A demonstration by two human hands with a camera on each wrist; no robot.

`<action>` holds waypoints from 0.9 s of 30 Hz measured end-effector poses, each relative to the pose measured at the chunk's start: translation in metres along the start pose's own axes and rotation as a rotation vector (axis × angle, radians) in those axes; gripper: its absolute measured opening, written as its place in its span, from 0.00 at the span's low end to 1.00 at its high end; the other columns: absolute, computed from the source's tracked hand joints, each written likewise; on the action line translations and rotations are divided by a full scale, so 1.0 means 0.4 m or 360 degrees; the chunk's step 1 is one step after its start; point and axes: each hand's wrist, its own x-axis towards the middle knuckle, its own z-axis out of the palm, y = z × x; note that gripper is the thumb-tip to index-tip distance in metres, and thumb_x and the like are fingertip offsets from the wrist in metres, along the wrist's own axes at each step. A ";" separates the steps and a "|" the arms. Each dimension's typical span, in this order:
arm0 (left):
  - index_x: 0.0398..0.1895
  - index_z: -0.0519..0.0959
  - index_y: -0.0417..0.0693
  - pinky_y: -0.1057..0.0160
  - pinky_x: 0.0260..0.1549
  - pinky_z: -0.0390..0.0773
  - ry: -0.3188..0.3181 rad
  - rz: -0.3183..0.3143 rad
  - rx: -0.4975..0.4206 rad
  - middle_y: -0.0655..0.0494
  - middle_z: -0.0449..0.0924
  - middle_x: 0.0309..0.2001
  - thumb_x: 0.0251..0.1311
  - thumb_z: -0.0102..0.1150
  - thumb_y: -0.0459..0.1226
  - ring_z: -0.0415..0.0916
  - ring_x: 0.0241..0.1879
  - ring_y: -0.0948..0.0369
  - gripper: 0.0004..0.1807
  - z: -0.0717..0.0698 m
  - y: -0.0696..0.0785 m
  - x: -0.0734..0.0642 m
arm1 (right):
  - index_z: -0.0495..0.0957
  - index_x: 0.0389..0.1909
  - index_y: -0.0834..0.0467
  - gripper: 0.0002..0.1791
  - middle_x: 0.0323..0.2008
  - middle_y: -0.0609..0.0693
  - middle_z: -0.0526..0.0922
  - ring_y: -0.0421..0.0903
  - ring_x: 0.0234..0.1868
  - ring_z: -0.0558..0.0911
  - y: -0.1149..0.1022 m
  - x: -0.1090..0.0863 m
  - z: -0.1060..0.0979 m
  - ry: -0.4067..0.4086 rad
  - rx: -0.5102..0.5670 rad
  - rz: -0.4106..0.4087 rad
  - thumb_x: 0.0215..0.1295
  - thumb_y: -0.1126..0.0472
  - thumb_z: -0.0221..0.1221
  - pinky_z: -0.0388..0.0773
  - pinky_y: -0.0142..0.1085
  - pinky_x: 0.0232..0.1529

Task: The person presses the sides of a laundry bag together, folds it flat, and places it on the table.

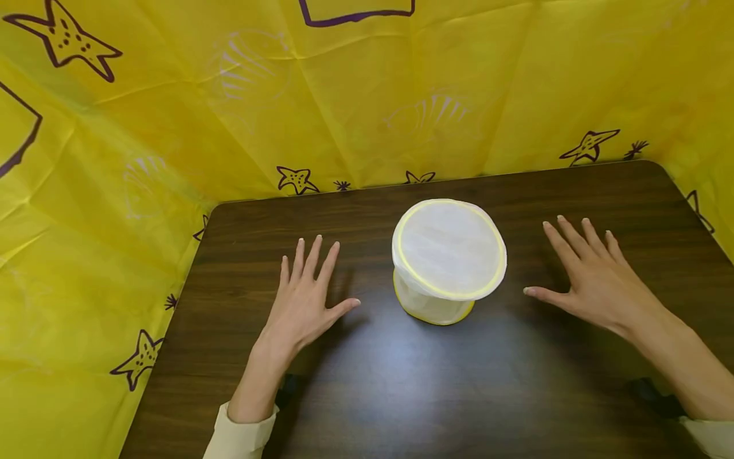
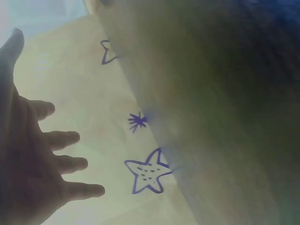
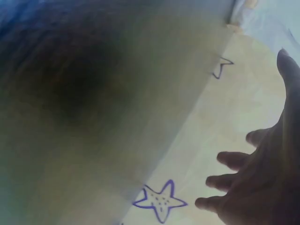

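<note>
A white cylinder (image 1: 450,248), apparently of thin fabric, stands upright on the dark wood table (image 1: 367,395). Yellow trim rings its round top and its base; what it is exactly I cannot tell. To its left my left hand (image 1: 301,306) is held over the table, palm down, fingers straight and spread. My right hand (image 1: 599,287) is spread the same way on the other side. Neither hand touches the cylinder, and both hold nothing. In the wrist views the left hand (image 2: 33,154) and the right hand (image 3: 258,173) appear dark, with fingers extended.
A yellow cloth (image 1: 355,95) printed with starfish and shells hangs behind the table and along its left and right sides. The table's far edge meets this cloth. Dark bands sit at both wrists, beside light sleeves (image 1: 241,430).
</note>
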 end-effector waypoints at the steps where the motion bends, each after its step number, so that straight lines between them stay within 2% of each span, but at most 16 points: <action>1: 0.81 0.36 0.65 0.33 0.69 0.44 0.0002 0.0013 -0.0001 0.51 0.32 0.80 0.57 0.42 0.76 0.25 0.78 0.46 0.55 -0.003 0.002 0.002 | 0.36 0.81 0.49 0.64 0.79 0.57 0.37 0.65 0.77 0.33 -0.003 0.000 -0.003 0.0006 0.0006 -0.0007 0.54 0.31 0.65 0.25 0.63 0.70; 6: 0.81 0.36 0.65 0.35 0.70 0.45 0.0033 0.0081 -0.0040 0.51 0.35 0.80 0.57 0.44 0.75 0.26 0.78 0.48 0.55 -0.015 0.010 0.011 | 0.37 0.81 0.49 0.65 0.79 0.56 0.39 0.64 0.77 0.35 -0.017 0.004 -0.024 0.0034 0.0040 -0.0041 0.53 0.32 0.67 0.29 0.62 0.71; 10: 0.81 0.40 0.61 0.36 0.70 0.45 0.0056 0.0126 -0.0064 0.50 0.37 0.80 0.58 0.49 0.72 0.29 0.78 0.47 0.55 -0.024 0.015 0.013 | 0.39 0.81 0.50 0.65 0.79 0.59 0.45 0.66 0.77 0.41 -0.025 0.010 -0.038 0.0057 0.0068 -0.0070 0.52 0.33 0.69 0.32 0.60 0.73; 12: 0.81 0.41 0.60 0.39 0.71 0.46 0.0058 0.0143 -0.0080 0.49 0.38 0.80 0.58 0.51 0.71 0.30 0.78 0.47 0.55 -0.027 0.017 0.013 | 0.41 0.81 0.51 0.65 0.78 0.60 0.46 0.67 0.76 0.45 -0.028 0.011 -0.044 0.0063 0.0090 -0.0083 0.51 0.35 0.70 0.37 0.60 0.73; 15: 0.81 0.42 0.59 0.43 0.72 0.47 0.0081 0.0170 -0.0117 0.47 0.39 0.80 0.58 0.55 0.69 0.33 0.78 0.47 0.56 -0.030 0.019 0.016 | 0.42 0.80 0.50 0.66 0.78 0.59 0.47 0.69 0.74 0.54 -0.035 0.014 -0.053 0.0079 0.0125 -0.0088 0.49 0.36 0.72 0.53 0.66 0.67; 18: 0.81 0.42 0.58 0.46 0.72 0.49 0.0120 0.0198 -0.0147 0.47 0.40 0.80 0.58 0.58 0.67 0.35 0.78 0.48 0.56 -0.034 0.022 0.019 | 0.43 0.80 0.49 0.67 0.78 0.56 0.48 0.67 0.71 0.60 -0.040 0.017 -0.060 0.0108 0.0152 -0.0090 0.46 0.38 0.75 0.65 0.70 0.55; 23: 0.81 0.41 0.61 0.43 0.69 0.57 0.0181 0.0244 -0.0196 0.53 0.40 0.80 0.57 0.60 0.66 0.42 0.77 0.48 0.56 -0.047 0.030 0.026 | 0.41 0.81 0.49 0.70 0.78 0.56 0.51 0.66 0.71 0.62 -0.049 0.016 -0.069 0.0143 0.0187 -0.0118 0.43 0.39 0.76 0.67 0.68 0.54; 27: 0.81 0.44 0.61 0.39 0.64 0.64 0.0253 0.0317 -0.0243 0.55 0.44 0.79 0.58 0.56 0.67 0.48 0.76 0.49 0.54 -0.056 0.040 0.033 | 0.41 0.81 0.47 0.70 0.76 0.58 0.57 0.66 0.68 0.65 -0.063 0.014 -0.078 0.0161 0.0199 -0.0151 0.42 0.40 0.77 0.70 0.69 0.49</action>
